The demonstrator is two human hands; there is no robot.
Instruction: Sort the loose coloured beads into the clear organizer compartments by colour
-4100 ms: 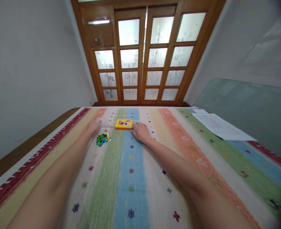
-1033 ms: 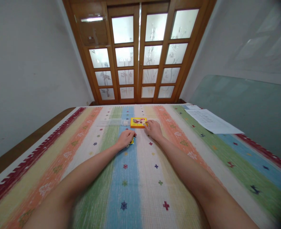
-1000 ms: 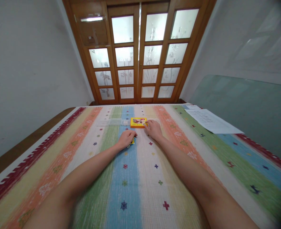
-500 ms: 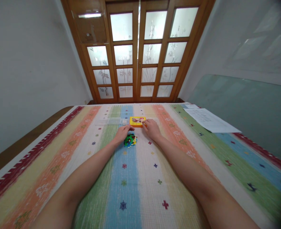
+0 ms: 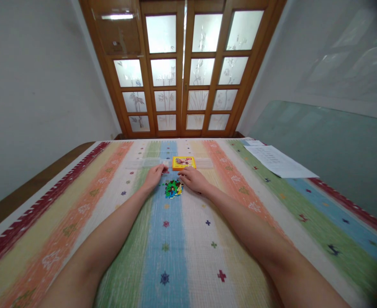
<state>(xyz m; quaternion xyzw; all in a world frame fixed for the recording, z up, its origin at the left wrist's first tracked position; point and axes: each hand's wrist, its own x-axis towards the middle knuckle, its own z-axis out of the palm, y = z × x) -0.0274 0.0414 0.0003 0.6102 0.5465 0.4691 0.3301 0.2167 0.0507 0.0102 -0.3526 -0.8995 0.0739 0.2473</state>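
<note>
A small heap of green, brown, blue, yellow and white toy building bricks (image 5: pixel 173 189) lies on the striped tablecloth. Just beyond its left side is my left hand (image 5: pixel 155 175), thumb and fingers pressed together; anything pinched in them is too small to make out. My right hand (image 5: pixel 193 179) hovers at the heap's far right edge, fingers stretched to the left and slightly apart, with no piece visible in them. Behind both hands lies a flat yellow box (image 5: pixel 184 163) with printed pictures on top; neither hand touches it.
A clear plastic tray (image 5: pixel 135 163) lies left of the yellow box, and another clear piece (image 5: pixel 205 162) lies to its right. Printed paper sheets (image 5: pixel 276 160) rest at the table's right. Wooden glass-paned doors (image 5: pixel 182 98) stand behind the table.
My right hand has come off the yellow box and moved nearer, to the heap. My left hand has shifted left, away from the heap, uncovering more of it.
</note>
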